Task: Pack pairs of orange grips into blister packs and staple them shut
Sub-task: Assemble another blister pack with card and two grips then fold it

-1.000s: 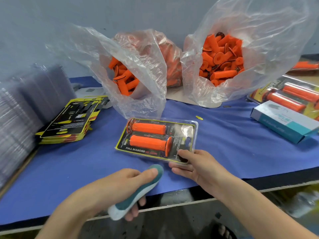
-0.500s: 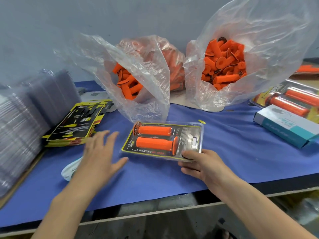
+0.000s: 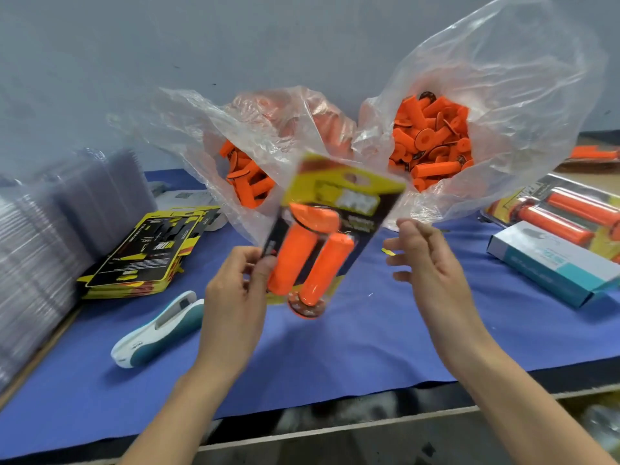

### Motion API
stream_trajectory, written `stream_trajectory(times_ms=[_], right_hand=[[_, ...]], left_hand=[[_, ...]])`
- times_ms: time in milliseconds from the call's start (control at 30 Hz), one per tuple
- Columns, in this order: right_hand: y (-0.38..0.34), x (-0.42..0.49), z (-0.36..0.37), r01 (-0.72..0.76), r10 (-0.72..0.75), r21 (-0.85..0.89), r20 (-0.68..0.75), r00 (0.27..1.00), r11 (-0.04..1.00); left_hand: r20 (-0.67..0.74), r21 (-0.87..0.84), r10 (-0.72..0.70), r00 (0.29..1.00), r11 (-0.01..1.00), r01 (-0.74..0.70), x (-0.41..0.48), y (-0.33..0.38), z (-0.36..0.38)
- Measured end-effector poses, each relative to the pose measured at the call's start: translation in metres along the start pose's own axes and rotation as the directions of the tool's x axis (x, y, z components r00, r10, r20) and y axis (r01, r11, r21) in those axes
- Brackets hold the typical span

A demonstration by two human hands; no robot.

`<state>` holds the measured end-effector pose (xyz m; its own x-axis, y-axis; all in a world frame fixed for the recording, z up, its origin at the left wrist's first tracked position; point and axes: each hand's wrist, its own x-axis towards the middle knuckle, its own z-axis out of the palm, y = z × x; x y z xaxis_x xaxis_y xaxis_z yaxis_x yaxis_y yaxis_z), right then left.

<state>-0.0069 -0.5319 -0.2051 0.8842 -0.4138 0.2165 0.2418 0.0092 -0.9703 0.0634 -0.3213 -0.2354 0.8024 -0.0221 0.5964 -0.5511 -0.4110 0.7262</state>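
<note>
A filled blister pack [image 3: 332,226] with two orange grips on a yellow and black card hangs upright and blurred above the blue table. My left hand [image 3: 235,297] pinches its lower left edge. To the pack's right, my right hand [image 3: 426,263] is off it with fingers spread and nothing in them. The white and teal stapler [image 3: 157,330] lies on the blue cloth, left of my left hand. Two clear plastic bags of loose orange grips [image 3: 432,142] [image 3: 248,182] stand at the back.
A stack of printed yellow cards [image 3: 147,253] lies at the left, with stacks of clear blister shells [image 3: 43,250] beside it. A teal and white staple box [image 3: 550,263] and finished packs [image 3: 570,216] sit at the right. The table's front edge [image 3: 335,431] runs below my forearms.
The stapler was put down on the cloth at the left. The pack, flat on the table before, is now lifted upright in my left hand, and my right hand has let go of it.
</note>
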Motion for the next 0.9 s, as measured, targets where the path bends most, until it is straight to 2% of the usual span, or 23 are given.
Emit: stream_trajectory(times_ms=[33, 100, 167, 233, 300, 467, 567, 733, 900], right_hand=[[0.005, 0.002, 0.001, 0.008, -0.010, -0.101, -0.011, 1.000, 0.995], [0.017, 0.001, 0.009, -0.031, 0.049, -0.190, 0.088, 0.995, 0.981], [0.026, -0.001, 0.022, 0.005, 0.019, -0.181, 0.133, 0.991, 0.983], [0.031, -0.002, 0.031, 0.065, -0.051, -0.218, 0.072, 0.996, 0.974], [0.033, -0.003, 0.037, 0.081, -0.070, -0.255, 0.052, 0.996, 0.964], [0.030, 0.002, 0.035, 0.072, -0.044, -0.195, 0.148, 0.988, 0.978], [0.034, 0.004, 0.031, 0.068, -0.037, -0.174, 0.176, 0.984, 0.982], [0.041, 0.007, 0.017, 0.002, 0.017, -0.096, 0.196, 0.980, 0.995], [0.039, 0.006, 0.000, -0.080, 0.139, -0.179, 0.344, 0.929, 0.981]], left_hand=[[0.005, -0.123, -0.071, 0.997, 0.990, 0.071, 0.002, 0.003, 0.000], [0.068, -0.299, -0.166, 0.984, 0.937, 0.179, 0.001, 0.005, 0.001], [0.153, -0.359, -0.267, 0.952, 0.882, 0.305, -0.003, 0.002, 0.007], [0.226, -0.410, -0.387, 0.894, 0.794, 0.448, -0.009, -0.002, 0.016], [0.247, -0.443, -0.466, 0.850, 0.725, 0.527, -0.011, -0.003, 0.021], [0.172, -0.370, -0.474, 0.863, 0.781, 0.503, -0.010, -0.005, 0.023], [0.213, -0.393, -0.435, 0.875, 0.782, 0.485, -0.007, -0.005, 0.021], [0.416, -0.374, -0.493, 0.764, 0.673, 0.638, 0.003, -0.012, 0.014], [0.342, -0.474, -0.529, 0.777, 0.617, 0.629, 0.013, -0.009, 0.022]])
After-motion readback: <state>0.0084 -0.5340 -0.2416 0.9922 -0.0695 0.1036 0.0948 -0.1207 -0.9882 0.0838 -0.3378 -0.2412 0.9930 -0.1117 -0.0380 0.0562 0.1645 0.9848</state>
